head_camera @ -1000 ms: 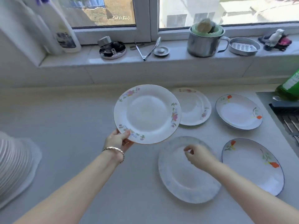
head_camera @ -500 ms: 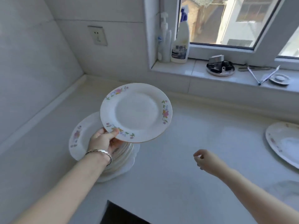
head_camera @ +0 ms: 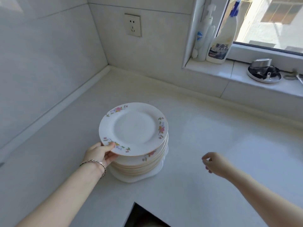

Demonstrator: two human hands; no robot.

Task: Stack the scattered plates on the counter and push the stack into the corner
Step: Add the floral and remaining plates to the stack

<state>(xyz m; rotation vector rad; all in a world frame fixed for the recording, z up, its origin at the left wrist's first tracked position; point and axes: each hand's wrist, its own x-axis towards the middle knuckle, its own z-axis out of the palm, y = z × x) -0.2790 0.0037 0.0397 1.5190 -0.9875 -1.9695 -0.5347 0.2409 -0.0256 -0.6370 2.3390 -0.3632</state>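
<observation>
Nearest, at 6 o'clock in the view: a dark cut-out (head_camera: 144, 217) in the front edge of the white tabletop (head_camera: 205, 138). Two bare forearms reach in from the bottom corners. Left hand (head_camera: 100, 154), bracelet (head_camera: 95, 163) on the wrist, grasps the floral plate (head_camera: 133, 128) at the plate's 7 o'clock rim, thumb on top, fingers curled under. The plate lies face up over the stack of plates (head_camera: 142, 167), shifted a little toward 9 o'clock so its near-left rim overhangs; cannot tell whether it rests fully on the plate below. The stack is gold-edged with flower prints, with a wider white piece at the bottom, and stands on the tabletop near view centre. Right hand (head_camera: 213, 163), at 3 o'clock from the stack and apart from it, hovers above the tabletop with fingers loosely curled and nothing in them. Farther, at 11 o'clock from the stack and well apart: the corner (head_camera: 108, 66) where the two tiled walls meet. Above it, a wall socket (head_camera: 132, 25). At 1 to 2 o'clock, the windowsill (head_camera: 213, 68) carries a pump bottle (head_camera: 203, 38), a spray bottle (head_camera: 221, 45) touching it, and a round metal dish (head_camera: 264, 74) further right.
</observation>
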